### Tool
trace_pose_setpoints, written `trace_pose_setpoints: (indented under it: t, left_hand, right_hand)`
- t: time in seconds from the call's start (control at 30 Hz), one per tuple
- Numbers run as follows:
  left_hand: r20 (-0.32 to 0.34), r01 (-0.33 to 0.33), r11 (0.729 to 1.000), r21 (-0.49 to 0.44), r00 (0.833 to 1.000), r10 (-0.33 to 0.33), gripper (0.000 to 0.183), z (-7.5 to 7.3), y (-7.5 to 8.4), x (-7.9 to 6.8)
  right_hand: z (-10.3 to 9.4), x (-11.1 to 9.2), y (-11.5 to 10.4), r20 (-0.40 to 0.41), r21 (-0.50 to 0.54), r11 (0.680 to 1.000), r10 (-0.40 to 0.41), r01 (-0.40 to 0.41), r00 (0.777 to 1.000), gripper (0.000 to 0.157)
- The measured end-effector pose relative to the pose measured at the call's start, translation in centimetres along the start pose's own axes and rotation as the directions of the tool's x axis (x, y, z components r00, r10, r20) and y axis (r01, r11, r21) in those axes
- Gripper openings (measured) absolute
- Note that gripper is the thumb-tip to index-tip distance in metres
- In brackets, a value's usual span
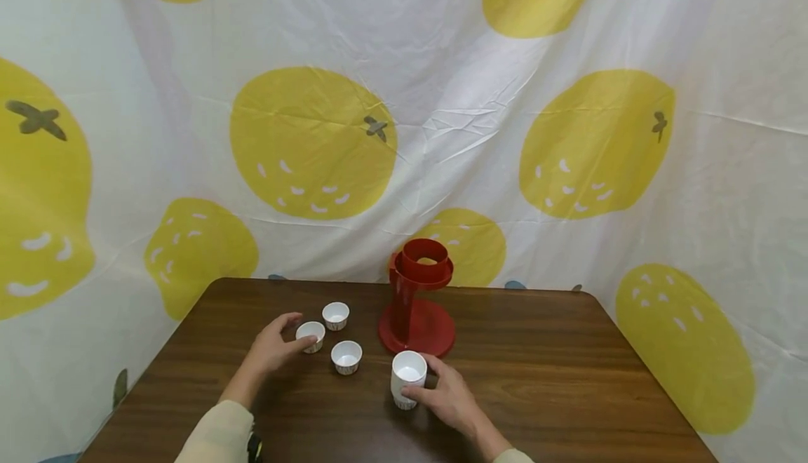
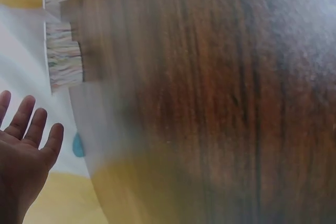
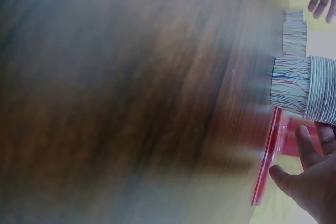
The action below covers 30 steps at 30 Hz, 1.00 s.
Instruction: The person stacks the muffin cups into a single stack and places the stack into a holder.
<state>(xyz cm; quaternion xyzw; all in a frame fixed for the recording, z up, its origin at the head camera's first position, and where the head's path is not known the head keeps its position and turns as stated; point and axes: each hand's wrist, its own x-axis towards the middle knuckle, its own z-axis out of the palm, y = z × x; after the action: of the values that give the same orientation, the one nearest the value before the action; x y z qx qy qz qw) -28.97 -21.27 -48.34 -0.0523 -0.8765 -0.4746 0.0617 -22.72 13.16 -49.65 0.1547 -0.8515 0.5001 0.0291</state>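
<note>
From where I stand, at the left of the wood-grained counter (image 1: 568,358), the left hand (image 1: 271,345) is spread, thumb and fingers apart about the leftmost cup (image 1: 310,337); I can't tell whether it touches. Just beside it sit the rear cup (image 1: 336,316) and the front cup (image 1: 346,358), all small, white, round and flared, papery-looking, with streaky printed walls. Further right is an upright stack of cups (image 1: 407,379), its nested rims making close ridges. Behind it rises a smooth, plastic-looking red stand (image 1: 402,312): round base, column, open ring on top. At the far right, the right hand (image 1: 447,394) grips the stack between thumb and fingers. The step in hand seems to be gathering cups; taking the leftmost would call for a light pinch that doesn't crumple it.
</note>
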Motion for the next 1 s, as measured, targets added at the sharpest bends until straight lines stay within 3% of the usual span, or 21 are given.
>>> trace_pose_setpoints:
  t: [0.27, 0.47, 1.0]
  left_hand:
    - [0.005, 0.045, 0.998, 0.034, 0.999, -0.045, 0.074, 0.1, -1.6, 0.1]
    - [0.001, 0.070, 0.997, 0.040, 0.998, -0.070, 0.074, 0.4, -1.9, 0.2]
    - [-0.013, 0.076, 0.993, 0.087, 0.997, -0.075, 0.079, 1.9, -3.0, 0.8]
  right_hand:
    - [0.1, 0.0, 0.2, 0.010, 0.001, 1.000, 0.012, -0.012, 1.000, 0.062]
    - [0.1, 0.1, 0.2, 0.009, 0.000, 1.000, 0.006, -0.006, 1.000, 0.063]
    - [0.1, 0.1, 0.3, 0.004, -0.019, 1.000, 0.001, -0.001, 1.000, 0.063]
